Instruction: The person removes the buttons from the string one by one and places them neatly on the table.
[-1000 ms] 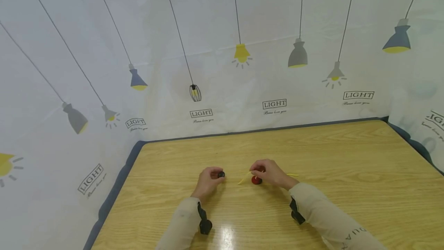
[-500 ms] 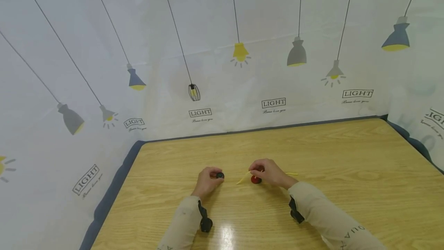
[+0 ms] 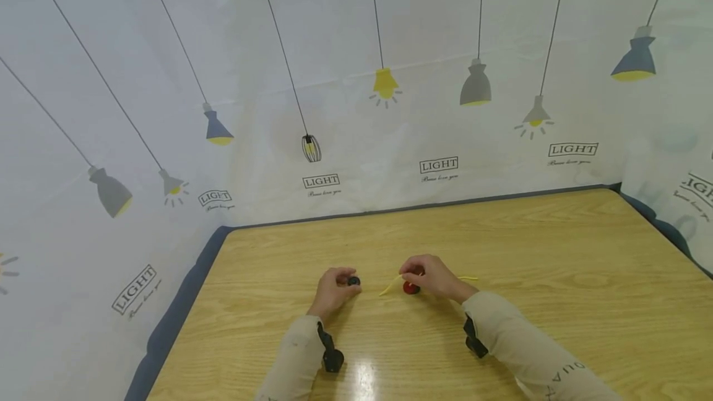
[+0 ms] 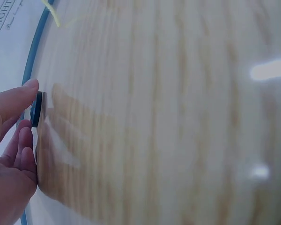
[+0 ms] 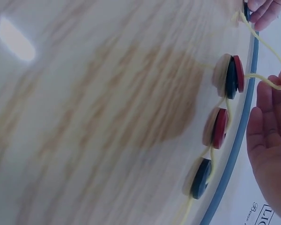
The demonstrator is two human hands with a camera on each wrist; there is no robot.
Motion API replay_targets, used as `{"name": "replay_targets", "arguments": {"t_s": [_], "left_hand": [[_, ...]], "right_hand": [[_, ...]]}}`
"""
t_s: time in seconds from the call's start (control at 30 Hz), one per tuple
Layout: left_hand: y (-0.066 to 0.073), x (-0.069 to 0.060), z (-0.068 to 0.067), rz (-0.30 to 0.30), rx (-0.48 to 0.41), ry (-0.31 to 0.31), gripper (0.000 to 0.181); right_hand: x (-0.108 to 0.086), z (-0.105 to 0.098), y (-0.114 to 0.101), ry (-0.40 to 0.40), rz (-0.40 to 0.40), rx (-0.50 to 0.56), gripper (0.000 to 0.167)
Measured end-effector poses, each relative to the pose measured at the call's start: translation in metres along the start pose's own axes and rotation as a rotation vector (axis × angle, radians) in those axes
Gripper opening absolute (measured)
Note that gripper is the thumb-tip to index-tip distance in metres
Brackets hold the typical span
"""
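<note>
A small dark disc [image 3: 354,281] is pinched between thumb and fingers of my left hand [image 3: 332,292]; in the left wrist view the disc [image 4: 36,109] stands on edge by the fingertips. My right hand [image 3: 433,276] pinches a yellow string [image 3: 390,286], whose loose end points left toward the disc. Below the right fingers lies a red disc [image 3: 411,288]. In the right wrist view the string runs from the right hand [image 5: 275,136] through a red disc [image 5: 239,74] against a dark one [image 5: 231,78], then a red disc [image 5: 219,128] and a dark disc [image 5: 201,178].
The wooden table [image 3: 501,240] has a dark blue edge along its back and sides. Behind it hangs a pale sheet [image 3: 345,104] printed with lamps. Black wrist straps sit at both sleeve cuffs.
The dark disc in my left hand has turned slightly, showing more of its face. The right hand keeps its pinch on the string. The head view has shifted a little.
</note>
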State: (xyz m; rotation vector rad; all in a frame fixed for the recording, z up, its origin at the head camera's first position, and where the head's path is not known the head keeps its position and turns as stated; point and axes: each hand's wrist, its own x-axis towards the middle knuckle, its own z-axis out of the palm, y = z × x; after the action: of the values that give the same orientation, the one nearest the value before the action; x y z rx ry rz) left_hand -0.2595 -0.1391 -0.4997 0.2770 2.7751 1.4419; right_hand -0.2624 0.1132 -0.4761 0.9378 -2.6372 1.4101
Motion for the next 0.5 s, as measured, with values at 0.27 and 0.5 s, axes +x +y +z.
{"name": "replay_targets", "arguments": {"t_s": [0.27, 0.5], "left_hand": [[0.011, 0.004, 0.004, 0.012, -0.111, 0.026, 0.031], [0.029, 0.005, 0.021, 0.086, -0.15, -0.023, 0.025]], "right_hand": [[0.004, -0.001, -0.001, -0.009, 0.038, 0.008, 0.009], [0.006, 0.003, -0.002, -0.022, 0.057, 0.039, 0.011]]}}
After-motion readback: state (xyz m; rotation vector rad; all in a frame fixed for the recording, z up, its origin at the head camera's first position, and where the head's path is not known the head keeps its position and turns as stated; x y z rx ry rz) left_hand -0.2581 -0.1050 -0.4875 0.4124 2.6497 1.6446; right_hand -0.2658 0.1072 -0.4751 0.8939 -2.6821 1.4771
